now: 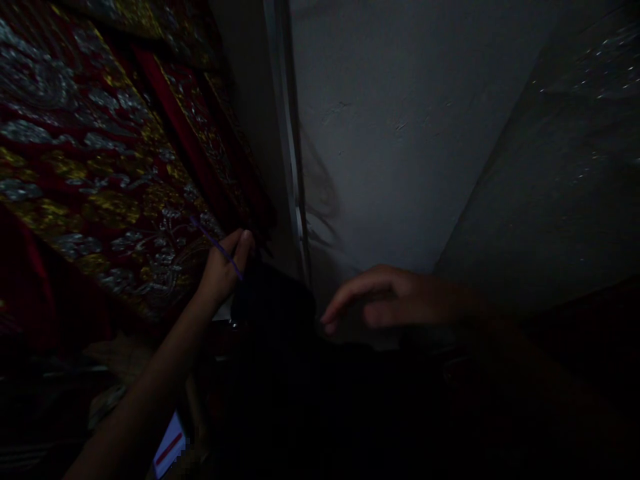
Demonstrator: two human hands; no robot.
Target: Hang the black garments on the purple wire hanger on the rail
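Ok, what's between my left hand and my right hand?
In the head view, a black shape, too dark to identify, lies between your left hand and right hand; a narrow strip runs down toward it.

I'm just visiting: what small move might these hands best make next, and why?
Perhaps bring the right hand slowly over to steady the thin purple strip. The strip crosses the left hand, whose grip is hard to make out in this dark view, while the right hand is apart from it, fingers loosely bent and seemingly holding nothing.
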